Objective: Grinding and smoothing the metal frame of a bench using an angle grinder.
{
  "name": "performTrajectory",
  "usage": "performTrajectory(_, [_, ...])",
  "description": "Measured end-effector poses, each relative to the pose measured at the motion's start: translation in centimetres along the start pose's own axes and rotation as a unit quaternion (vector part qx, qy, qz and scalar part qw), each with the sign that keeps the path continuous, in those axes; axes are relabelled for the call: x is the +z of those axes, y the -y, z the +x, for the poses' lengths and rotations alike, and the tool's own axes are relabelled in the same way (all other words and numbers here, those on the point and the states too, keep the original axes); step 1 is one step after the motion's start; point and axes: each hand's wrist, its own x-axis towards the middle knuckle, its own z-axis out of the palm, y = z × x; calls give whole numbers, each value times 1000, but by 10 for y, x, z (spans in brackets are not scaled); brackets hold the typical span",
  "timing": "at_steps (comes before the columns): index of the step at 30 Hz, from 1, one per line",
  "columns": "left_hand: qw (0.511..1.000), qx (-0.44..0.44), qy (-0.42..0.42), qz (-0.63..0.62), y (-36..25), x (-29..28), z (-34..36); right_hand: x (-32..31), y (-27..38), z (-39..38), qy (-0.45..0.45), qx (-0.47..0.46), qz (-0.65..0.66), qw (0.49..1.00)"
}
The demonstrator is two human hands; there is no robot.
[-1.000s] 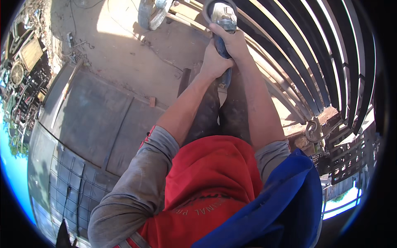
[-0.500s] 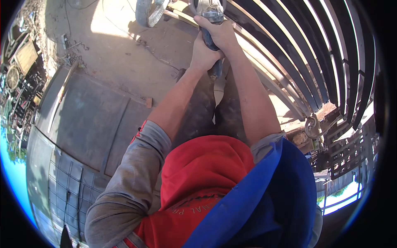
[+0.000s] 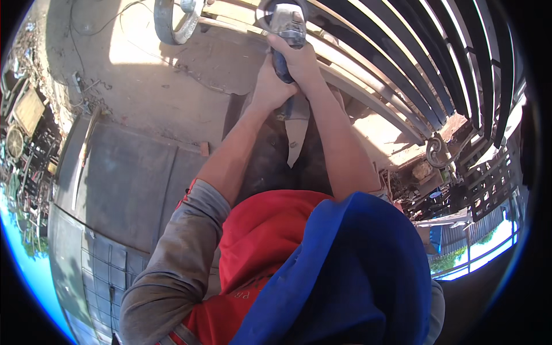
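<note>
My left fingers [image 3: 289,89] and right fingers [image 3: 280,43] grip a power tool [image 3: 287,24], dark bars [image 3: 425,34] to their right, lettering [image 3: 242,295] on my shirt [image 3: 267,224] below.

Left grip [image 3: 270,86] clasps a power tool [image 3: 288,31]; so does right grip [image 3: 302,62].

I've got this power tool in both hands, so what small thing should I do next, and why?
I'd probably tuck the blue cloth aside, with the power tool stopped first: the cloth hangs loose, hiding most of the right sleeve, while your left hand and right hand are both wrapped around the tool. Whether it's running, I can't tell.
</note>
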Motion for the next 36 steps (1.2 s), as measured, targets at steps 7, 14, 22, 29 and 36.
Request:
performTrajectory(7, [994,7,-52,-98,-23,-27,9,37,26,20,26,-48,-149,987])
performTrajectory(14, [995,-4,61,-74,9,69,-10,-68,-23,-15,-60,-8,-36,998])
performTrajectory(22, [994,-23,80,-74,30,150,-31,-149,-50,-40,-79,24,-54,995])
performTrajectory(29, [991,-38,111,-58,38,211,-44,-214,-83,-51,-100,14,-22,995])
performTrajectory(36, [977,-25,202,59,55,262,-40,-272,-108,-74,-202,12,149,968])
